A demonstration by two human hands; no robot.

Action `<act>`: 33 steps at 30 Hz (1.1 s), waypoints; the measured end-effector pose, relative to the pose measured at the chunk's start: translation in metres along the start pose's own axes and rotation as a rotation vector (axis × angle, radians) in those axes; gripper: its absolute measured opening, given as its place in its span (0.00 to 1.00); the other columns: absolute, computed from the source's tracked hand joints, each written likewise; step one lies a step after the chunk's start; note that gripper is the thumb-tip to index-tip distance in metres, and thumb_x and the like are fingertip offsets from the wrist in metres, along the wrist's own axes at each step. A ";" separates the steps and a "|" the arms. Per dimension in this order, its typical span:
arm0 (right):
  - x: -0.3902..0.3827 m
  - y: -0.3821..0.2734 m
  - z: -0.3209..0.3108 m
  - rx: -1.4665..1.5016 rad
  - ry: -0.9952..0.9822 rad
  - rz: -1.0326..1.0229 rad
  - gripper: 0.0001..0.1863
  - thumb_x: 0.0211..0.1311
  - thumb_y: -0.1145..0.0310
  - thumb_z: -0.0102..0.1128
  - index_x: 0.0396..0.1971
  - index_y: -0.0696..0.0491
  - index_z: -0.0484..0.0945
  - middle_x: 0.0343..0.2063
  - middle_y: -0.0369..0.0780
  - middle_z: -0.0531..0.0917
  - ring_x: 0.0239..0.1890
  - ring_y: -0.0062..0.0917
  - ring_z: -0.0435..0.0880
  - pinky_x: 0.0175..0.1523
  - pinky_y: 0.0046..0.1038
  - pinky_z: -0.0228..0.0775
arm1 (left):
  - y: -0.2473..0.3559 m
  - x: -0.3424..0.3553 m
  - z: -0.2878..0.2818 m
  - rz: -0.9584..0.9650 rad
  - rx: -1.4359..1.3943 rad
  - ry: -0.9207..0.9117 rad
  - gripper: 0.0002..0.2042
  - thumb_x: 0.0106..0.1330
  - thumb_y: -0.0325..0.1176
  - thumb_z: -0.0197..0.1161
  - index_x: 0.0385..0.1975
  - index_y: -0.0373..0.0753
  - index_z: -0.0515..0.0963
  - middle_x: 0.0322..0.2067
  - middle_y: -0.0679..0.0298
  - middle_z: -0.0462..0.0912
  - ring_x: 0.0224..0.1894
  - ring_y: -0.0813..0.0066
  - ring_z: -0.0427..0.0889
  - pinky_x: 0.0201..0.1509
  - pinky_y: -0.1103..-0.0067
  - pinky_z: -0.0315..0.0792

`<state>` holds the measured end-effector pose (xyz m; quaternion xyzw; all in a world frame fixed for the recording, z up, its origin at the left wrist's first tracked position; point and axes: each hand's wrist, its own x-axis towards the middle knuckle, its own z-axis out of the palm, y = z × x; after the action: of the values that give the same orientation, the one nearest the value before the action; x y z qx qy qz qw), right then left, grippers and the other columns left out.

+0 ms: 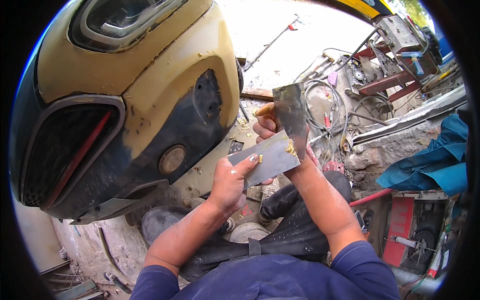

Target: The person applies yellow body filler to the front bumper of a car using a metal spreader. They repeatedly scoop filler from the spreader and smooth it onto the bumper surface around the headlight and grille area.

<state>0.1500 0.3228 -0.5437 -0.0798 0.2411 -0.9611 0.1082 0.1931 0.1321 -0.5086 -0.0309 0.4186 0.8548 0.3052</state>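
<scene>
My left hand grips a flat grey putty spreader, thumb on top, with lumps of yellow putty at its far end. Upright in my right hand is a darker, stained metal spreader. Its lower end meets or overlaps the left spreader's far edge; whether they touch I cannot tell. The right palm is mostly hidden behind the metal. To the left stands a car's bumper corner, coated in yellowish putty over dark plastic, with a headlight above and a round lamp low down.
Hoses and cables lie coiled on the littered floor ahead. A red metal frame with machinery stands at far right. Teal cloth hangs over a broken concrete edge at right, above a red-sided cart with a wheel. My legs are folded beneath my arms.
</scene>
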 end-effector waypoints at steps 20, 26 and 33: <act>0.013 0.001 0.003 -0.026 0.048 -0.033 0.45 0.68 0.34 0.58 0.61 0.67 0.80 0.31 0.33 0.70 0.31 0.19 0.66 0.34 0.21 0.63 | 0.017 0.002 -0.009 0.000 0.024 -0.039 0.17 0.79 0.29 0.63 0.56 0.18 0.78 0.48 0.45 0.88 0.43 0.61 0.92 0.42 0.68 0.92; 0.007 0.012 0.016 -0.149 0.062 -0.043 0.50 0.72 0.33 0.56 0.67 0.71 0.74 0.34 0.33 0.74 0.34 0.18 0.71 0.39 0.22 0.68 | 0.018 0.003 -0.009 0.012 -0.033 0.018 0.17 0.78 0.29 0.64 0.55 0.17 0.79 0.47 0.45 0.88 0.42 0.57 0.93 0.42 0.67 0.92; 0.004 0.029 0.039 -0.193 0.050 -0.003 0.53 0.74 0.32 0.56 0.76 0.68 0.66 0.46 0.37 0.84 0.47 0.18 0.84 0.54 0.24 0.79 | 0.029 0.006 -0.017 0.054 -0.044 0.028 0.17 0.80 0.32 0.63 0.59 0.25 0.79 0.50 0.51 0.88 0.45 0.63 0.92 0.43 0.69 0.91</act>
<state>0.1591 0.2790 -0.5232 -0.0663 0.3349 -0.9354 0.0926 0.1686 0.1092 -0.5020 -0.0382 0.4048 0.8710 0.2756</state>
